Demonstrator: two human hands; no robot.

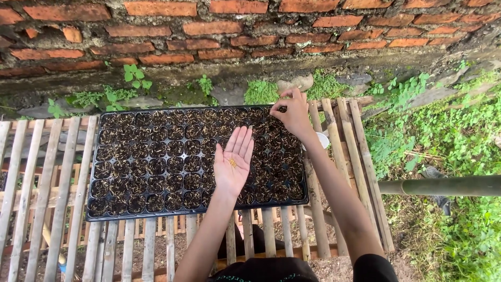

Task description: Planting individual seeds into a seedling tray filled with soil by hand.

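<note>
A black seedling tray (pixel 94 156) with many soil-filled cells lies on a slatted bamboo bench (pixel 52 209). My left hand (pixel 233 159) is held flat and palm up over the tray's middle, with a few small yellowish seeds (pixel 233 163) resting in the palm. My right hand (pixel 292 112) reaches to the tray's far right corner, fingertips pinched together over a cell there. Whether a seed is between those fingertips is too small to tell.
A red brick wall (pixel 235 31) runs along the far side, with weeds and stones at its foot. Green plants (pixel 443 141) cover the ground to the right. A thick bamboo pole (pixel 443 185) sticks in from the right. A small white object (pixel 323 139) lies beside the tray.
</note>
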